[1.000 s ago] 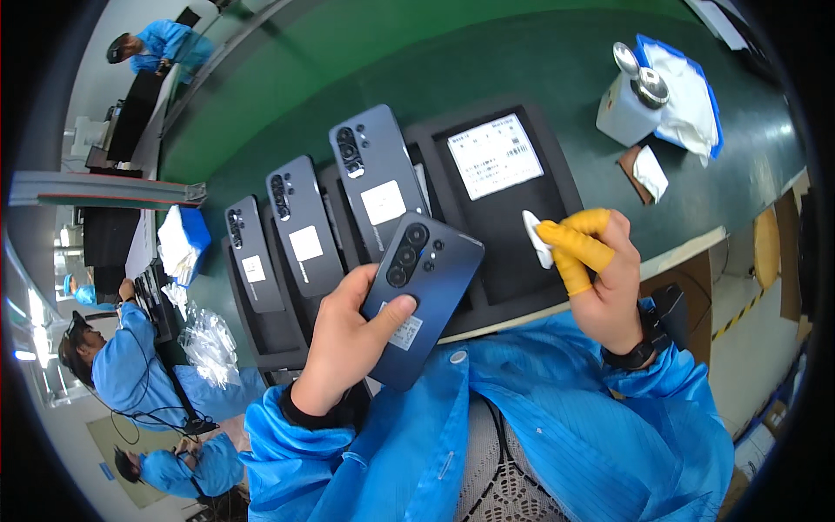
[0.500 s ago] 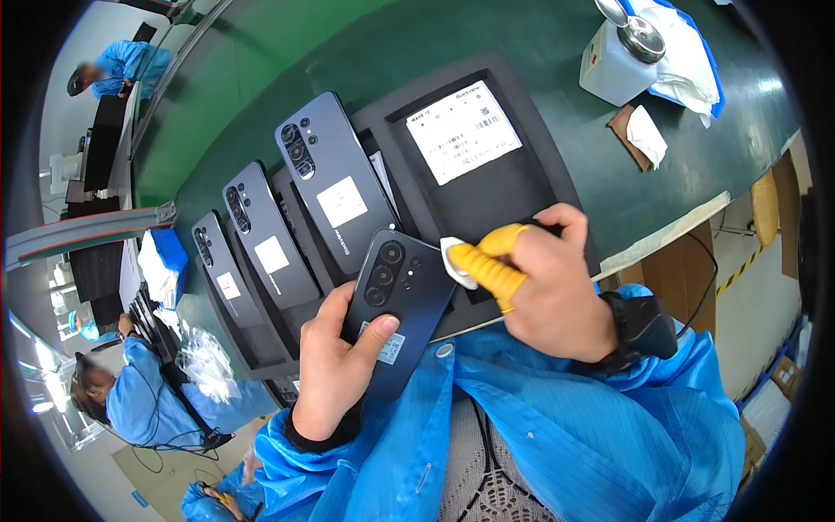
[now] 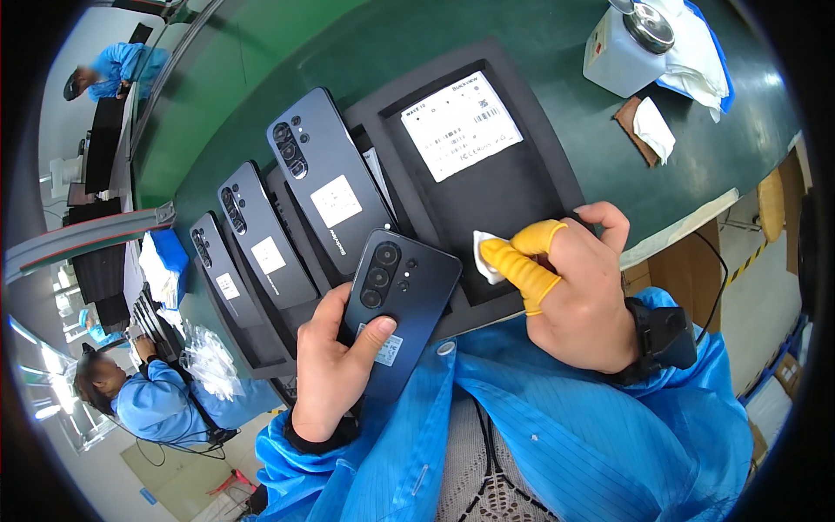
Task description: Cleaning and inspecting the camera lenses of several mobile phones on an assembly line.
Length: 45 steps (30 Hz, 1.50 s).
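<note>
My left hand [image 3: 335, 361] is closed around a dark blue smartphone [image 3: 416, 304], its back with the camera rings facing up. The thumb lies beside a small pale label [image 3: 389, 346] on the phone. Yellow finger cots [image 3: 524, 265] cover two fingers of my right hand [image 3: 578, 291], which pinches a folded white wipe [image 3: 485, 257] just right of the phone, apart from it. Below the wipe lies the black foam tray [image 3: 557, 165], whose right recess holds a white printed label sheet [image 3: 461, 126]. Three more phones [image 3: 335, 165] [image 3: 261, 226] [image 3: 222, 278] rest back up in the tray, each with a white sticker.
On the green table [image 3: 383, 39] stands a white pump bottle [image 3: 622, 52] beside a blue bin [image 3: 713, 52] of white wipes. A brown pad [image 3: 631, 130] with a folded wipe [image 3: 652, 130] lies nearer. People in blue coats [image 3: 161, 400] sit at the left.
My right hand has moved right with the wipe, off the phone's edge. The phone stays in my left hand, almost unmoved.
</note>
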{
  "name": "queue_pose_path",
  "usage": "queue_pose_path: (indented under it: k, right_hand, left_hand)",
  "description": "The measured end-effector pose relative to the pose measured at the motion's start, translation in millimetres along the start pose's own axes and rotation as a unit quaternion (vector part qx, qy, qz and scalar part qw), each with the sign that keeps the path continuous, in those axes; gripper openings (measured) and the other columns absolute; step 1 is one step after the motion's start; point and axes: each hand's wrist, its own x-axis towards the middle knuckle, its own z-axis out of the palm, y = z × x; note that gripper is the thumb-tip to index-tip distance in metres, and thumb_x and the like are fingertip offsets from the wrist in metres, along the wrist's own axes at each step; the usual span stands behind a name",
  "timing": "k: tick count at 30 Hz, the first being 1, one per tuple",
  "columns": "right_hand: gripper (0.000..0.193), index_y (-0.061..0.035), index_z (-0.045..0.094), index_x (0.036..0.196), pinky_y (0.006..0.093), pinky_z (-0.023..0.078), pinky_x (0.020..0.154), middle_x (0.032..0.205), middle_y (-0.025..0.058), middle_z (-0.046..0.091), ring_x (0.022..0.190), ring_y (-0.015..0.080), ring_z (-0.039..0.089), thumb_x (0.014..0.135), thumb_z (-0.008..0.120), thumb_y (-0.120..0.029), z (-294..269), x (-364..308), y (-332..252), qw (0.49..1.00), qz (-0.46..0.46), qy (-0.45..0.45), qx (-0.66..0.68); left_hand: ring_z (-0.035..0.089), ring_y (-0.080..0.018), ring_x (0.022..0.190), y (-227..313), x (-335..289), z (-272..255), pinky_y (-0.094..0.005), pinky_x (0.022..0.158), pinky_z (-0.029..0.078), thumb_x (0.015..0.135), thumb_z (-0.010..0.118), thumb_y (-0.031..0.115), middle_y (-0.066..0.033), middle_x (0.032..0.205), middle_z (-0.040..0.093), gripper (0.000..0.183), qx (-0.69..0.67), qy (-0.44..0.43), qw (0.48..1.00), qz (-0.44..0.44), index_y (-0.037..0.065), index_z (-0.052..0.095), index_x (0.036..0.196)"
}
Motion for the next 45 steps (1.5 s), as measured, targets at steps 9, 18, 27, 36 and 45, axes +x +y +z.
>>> queue_pose_path:
  k: [9, 18, 27, 36, 45]
  right_hand:
    - [0.008, -0.0033, 0.071, 0.079, 0.0462, 0.029, 0.092, 0.082, 0.0005, 0.056, 0.076, 0.0166, 0.055, 0.072, 0.069, -0.007, 16, -8, -6, 0.997, -0.067, -0.034, -0.013]
    - [0.027, -0.0086, 0.075, 0.093, 0.0456, 0.029, 0.092, 0.084, -0.0003, 0.055, 0.08, 0.0162, 0.054, 0.068, 0.066, 0.0, 6, -12, 9, 0.99, -0.052, -0.024, 0.127]
    - [0.037, -0.0079, 0.074, 0.099, 0.043, 0.032, 0.091, 0.088, 0.0035, 0.058, 0.082, 0.0193, 0.054, 0.066, 0.064, 0.006, 3, -10, 8, 0.993, -0.038, -0.016, 0.108]
    - [0.032, -0.01, 0.071, 0.107, 0.0308, 0.034, 0.083, 0.09, 0.0019, 0.061, 0.084, 0.0195, 0.052, 0.078, 0.065, 0.002, -6, 20, -4, 0.958, 0.061, 0.137, 0.244]
    - [0.04, -0.0141, 0.071, 0.108, 0.0406, 0.031, 0.083, 0.093, -0.0027, 0.061, 0.081, 0.0139, 0.057, 0.07, 0.069, -0.001, -23, 44, -17, 0.973, -0.058, 0.202, 0.091]
  left_hand:
    - [0.059, -0.0109, 0.089, 11, 2, -1, -0.0247, 0.085, 0.047, 0.086, 0.067, 0.006, -0.006, 0.098, 0.066, 0.033, 0.004, -0.037, 0.997, -0.064, -0.004, 0.056, 0.116]
    - [0.062, -0.0117, 0.086, -6, -2, -3, -0.0262, 0.079, 0.049, 0.085, 0.071, 0.01, -0.0072, 0.094, 0.069, 0.035, -0.059, -0.01, 0.998, -0.024, -0.002, 0.058, 0.114]
    - [0.06, -0.0118, 0.096, 10, -4, -10, -0.0263, 0.089, 0.046, 0.094, 0.06, 0.013, -0.0063, 0.106, 0.064, 0.03, -0.318, -0.013, 0.948, 0.004, -0.001, 0.053, 0.118]
    - [0.06, -0.03, 0.113, 22, 27, -6, -0.042, 0.1, 0.048, 0.101, 0.044, 0.016, -0.0203, 0.123, 0.059, 0.032, -0.774, -0.11, 0.62, -0.07, -0.005, 0.049, 0.124]
    - [0.059, -0.0252, 0.113, 45, 31, 17, -0.0376, 0.1, 0.047, 0.101, 0.044, 0.019, -0.0156, 0.123, 0.06, 0.031, -0.716, -0.08, 0.688, -0.088, -0.003, 0.049, 0.123]
